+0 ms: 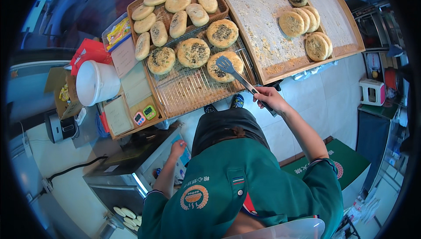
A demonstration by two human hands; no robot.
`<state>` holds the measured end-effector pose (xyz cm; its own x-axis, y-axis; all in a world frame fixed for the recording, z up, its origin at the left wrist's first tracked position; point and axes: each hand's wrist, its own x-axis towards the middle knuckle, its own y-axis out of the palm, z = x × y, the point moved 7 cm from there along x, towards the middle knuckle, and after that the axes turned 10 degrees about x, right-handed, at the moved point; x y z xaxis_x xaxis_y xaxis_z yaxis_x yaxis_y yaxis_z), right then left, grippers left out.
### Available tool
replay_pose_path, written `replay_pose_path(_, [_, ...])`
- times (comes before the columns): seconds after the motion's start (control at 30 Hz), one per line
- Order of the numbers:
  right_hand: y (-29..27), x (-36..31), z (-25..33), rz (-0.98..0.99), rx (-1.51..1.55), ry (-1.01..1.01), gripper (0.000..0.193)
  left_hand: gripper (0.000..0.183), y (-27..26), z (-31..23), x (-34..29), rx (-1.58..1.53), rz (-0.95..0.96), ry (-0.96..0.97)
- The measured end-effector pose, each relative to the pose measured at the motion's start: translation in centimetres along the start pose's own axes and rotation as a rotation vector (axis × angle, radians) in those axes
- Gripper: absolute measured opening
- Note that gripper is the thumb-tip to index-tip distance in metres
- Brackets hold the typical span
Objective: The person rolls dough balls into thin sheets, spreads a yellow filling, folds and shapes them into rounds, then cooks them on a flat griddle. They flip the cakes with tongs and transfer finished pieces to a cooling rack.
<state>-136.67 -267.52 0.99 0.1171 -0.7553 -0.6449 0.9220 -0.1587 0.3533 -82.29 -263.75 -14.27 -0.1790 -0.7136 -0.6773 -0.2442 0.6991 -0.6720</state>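
My right hand [270,99] is closed around the handle of dark kitchen tongs [245,83]. The slotted, grey-blue head lies over a round seeded flatbread [217,73] on the wire rack [188,96]. Three more round flatbreads stay on the rack, including a seeded one [193,53] in the middle. My left hand [177,148] hangs low by my side, left of my dark apron [228,125]. Its fingers are curled, and whatever they may hold is hidden.
Behind the rack, a brown tray [221,8] bears several oval breads. Right of it, a wide wooden-edged tray [258,32] holds stacked round flatbreads [298,21]. To the left stand a white bucket [97,83], two timers [144,115] and a notepad [118,115].
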Motion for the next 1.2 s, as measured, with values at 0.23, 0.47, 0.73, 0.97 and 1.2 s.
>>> replay_pose_path(0.23, [0.3, -2.6, 2.5, -0.016, 0.050, -0.150, 0.038, 0.027, 2.3, 0.6, -0.7, -0.154, 0.034, -0.057])
replay_pose_path(0.47, [-2.7, -1.8, 8.6, -0.122, 0.211, -0.294, 0.029, 0.026, 3.2, 3.6, -0.8, -0.086, 0.013, -0.036])
replay_pose_path(0.73, [-7.9, 2.9, 18.7, -0.265, 0.284, -0.323, 0.021, 0.023, 4.9, 5.2, -2.3, -0.314, 0.017, -0.228])
replay_pose_path(0.97, [-0.4, 11.7, 19.7, 0.207, 1.176, -0.103, 0.037, 0.022, 3.3, -0.7, -4.7, -0.202, -0.097, -0.150])
replay_pose_path(1.2, [0.1, 6.3, 13.7, 0.288, 0.714, -0.107, 0.038, 0.022, 2.2, 1.3, -4.9, -0.274, -0.124, -0.201])
